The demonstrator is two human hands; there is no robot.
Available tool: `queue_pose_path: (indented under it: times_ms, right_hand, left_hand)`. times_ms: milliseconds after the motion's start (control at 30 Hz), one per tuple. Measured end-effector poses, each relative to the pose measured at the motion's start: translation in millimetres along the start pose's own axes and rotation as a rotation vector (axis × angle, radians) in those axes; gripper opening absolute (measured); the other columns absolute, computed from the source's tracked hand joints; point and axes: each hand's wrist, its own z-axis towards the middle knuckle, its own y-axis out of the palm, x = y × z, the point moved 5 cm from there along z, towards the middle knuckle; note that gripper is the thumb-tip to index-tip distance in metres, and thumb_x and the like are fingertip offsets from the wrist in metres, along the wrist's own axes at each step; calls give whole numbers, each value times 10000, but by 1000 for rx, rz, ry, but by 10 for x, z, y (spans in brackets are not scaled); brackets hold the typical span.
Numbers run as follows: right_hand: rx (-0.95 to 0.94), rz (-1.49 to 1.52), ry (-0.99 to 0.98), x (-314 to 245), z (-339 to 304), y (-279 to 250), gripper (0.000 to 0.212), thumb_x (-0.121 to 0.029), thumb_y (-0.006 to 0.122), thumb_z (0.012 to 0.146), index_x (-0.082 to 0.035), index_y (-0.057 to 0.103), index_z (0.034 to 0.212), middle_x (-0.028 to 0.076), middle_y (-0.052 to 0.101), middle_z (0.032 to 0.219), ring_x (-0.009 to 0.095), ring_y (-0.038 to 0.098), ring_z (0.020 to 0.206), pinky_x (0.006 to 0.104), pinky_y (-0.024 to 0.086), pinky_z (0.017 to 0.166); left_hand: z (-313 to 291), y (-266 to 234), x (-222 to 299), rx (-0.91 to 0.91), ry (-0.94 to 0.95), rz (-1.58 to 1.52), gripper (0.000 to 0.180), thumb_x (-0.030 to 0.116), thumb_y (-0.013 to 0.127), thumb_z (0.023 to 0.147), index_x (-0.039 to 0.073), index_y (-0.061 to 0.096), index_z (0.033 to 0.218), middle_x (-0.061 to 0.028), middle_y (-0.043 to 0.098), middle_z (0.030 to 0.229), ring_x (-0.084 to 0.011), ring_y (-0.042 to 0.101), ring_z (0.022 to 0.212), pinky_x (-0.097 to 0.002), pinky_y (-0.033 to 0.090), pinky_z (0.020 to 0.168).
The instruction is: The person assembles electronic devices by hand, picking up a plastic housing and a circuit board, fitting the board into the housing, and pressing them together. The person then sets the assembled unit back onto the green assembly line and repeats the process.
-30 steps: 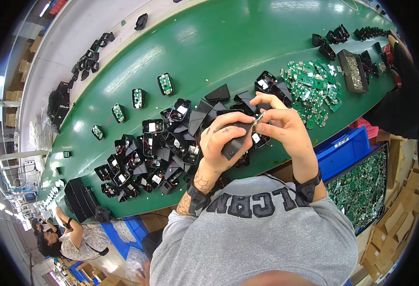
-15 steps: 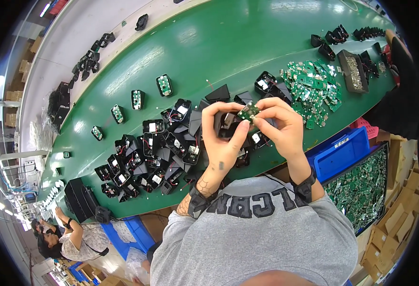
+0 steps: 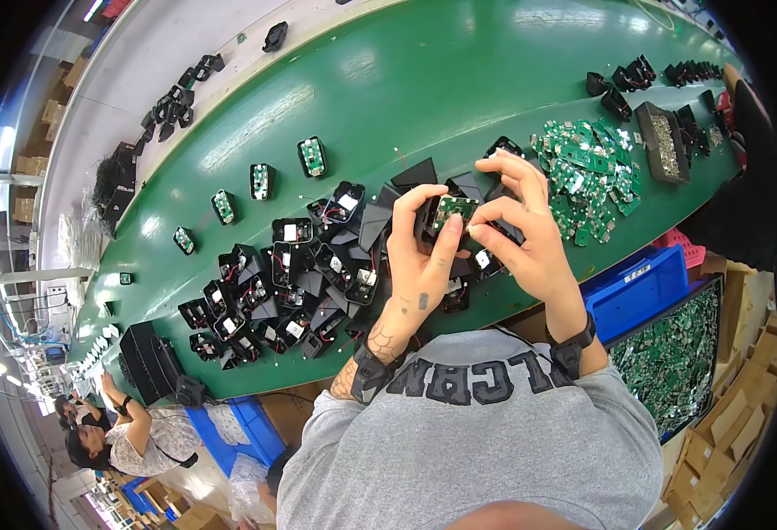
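Circuit board (image 3: 457, 208) turns flatter above the surface (image 3: 388, 84)! | Left hand (image 3: 420, 265) grips it; right hand (image 3: 531, 243) narrow at its edge, hold unclear | Boarded cases (image 3: 262, 182) stand seemingly done; heaped cases (image 3: 304, 284) remain, looking boardless

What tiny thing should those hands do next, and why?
I'd guess: gently press the green board with the left hand's thumb. That thumb lies on it, and the right hand's fingertips are by its edge. Farther up the table, black cases hold similar boards. I can't tell if this one sits flat.
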Motion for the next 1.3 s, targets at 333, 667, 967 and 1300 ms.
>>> queue_pose_path:
  times_ms: [333,667,967,1300]
  right_hand:
    - [-81,-80,-14,-22,49,28,88,-126,702,761,-66,640,780,106,514,1307,358,308,1345,481,230,1091]
    - [-100,-67,-38,-27,30,2,94,-85,711,723,-55,633,765,85,559,1200,349,352,1328,476,273,1071]
    - [-116,-71,44,-58,12,-35,92,-38,716,676,-37,634,717,68,574,1125,327,373,1308,444,293,1059]
    - [-67,527,396,176,-116,144,162,53,707,729,-4,607,842,56,596,988,164,607,975,283,487,818]
  left_hand:
    - [-2,-21,-13,-112,10,12,382,117,537,941,55,372,1279,-92,513,1048,-128,593,815,-254,560,629]
    - [11,-82,55,-190,158,396,433,45,585,830,25,422,1231,-153,524,1038,-250,615,755,-311,502,637]
    - [16,14,255,-234,347,700,477,-1,613,780,33,445,1225,-139,553,1053,-244,624,758,-312,518,666]
    - [-12,-22,269,-241,243,738,511,9,639,765,53,452,1239,-161,574,1058,-322,632,872,-364,515,738]
